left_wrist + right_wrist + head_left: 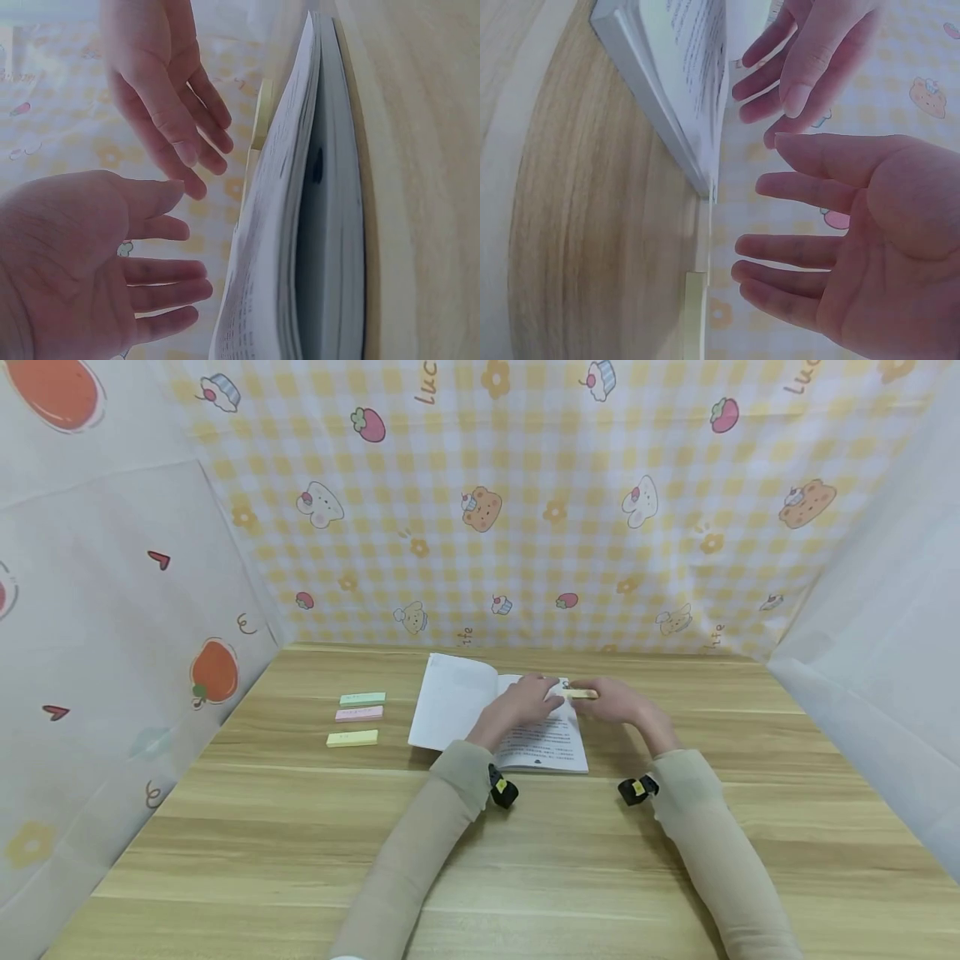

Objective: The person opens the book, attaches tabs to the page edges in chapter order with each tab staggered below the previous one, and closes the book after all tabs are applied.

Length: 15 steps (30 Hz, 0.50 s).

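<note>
An open book point(543, 747) with printed text on its right page lies on the table, its blank-looking left page point(453, 702) lifted. Over the top of the printed page is my left hand point(527, 700), fingers extended and relaxed, holding nothing. My right hand point(613, 700) hovers past the book's right edge, its fingers loosely extended too. Between the hands a pale orange sticky-note strip point(581, 693) juts from the page edge. The right wrist view shows a thin strip point(703, 240) at the book's edge and a thicker yellowish pad point(694, 315) beyond it.
Left of the book lie green point(363, 699), pink point(359, 714) and yellow point(352, 738) sticky-note pads on the wooden table point(555, 877). A checked curtain point(525, 560) hangs behind the table, with white sheets point(112, 610) at the sides.
</note>
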Each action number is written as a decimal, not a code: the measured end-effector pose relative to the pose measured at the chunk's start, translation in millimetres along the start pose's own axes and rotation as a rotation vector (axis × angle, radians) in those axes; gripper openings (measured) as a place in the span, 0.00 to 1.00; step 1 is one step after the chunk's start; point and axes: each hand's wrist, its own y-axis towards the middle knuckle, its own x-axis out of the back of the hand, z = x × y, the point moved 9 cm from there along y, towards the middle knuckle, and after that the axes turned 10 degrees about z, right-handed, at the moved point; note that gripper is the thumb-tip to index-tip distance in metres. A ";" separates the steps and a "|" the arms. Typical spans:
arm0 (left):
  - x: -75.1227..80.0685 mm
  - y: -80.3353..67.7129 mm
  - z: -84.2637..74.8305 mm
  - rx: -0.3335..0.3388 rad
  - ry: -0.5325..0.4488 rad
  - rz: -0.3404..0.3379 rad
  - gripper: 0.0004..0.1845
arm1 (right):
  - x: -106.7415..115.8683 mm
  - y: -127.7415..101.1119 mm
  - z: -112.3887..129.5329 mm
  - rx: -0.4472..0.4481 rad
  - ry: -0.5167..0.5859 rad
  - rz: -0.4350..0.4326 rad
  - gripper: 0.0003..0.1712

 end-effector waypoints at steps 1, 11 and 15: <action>0.9 -0.6 -0.5 -0.003 -0.005 -0.006 0.28 | 0.8 -0.7 0.5 0.005 -0.003 -0.005 0.31; 7.2 -4.7 -9.1 -0.055 -0.001 -0.051 0.28 | 5.7 -5.7 9.3 0.028 -0.044 -0.035 0.31; 10.3 -6.1 -13.0 -0.056 0.010 -0.070 0.28 | 9.5 -6.9 14.7 0.026 -0.070 -0.061 0.31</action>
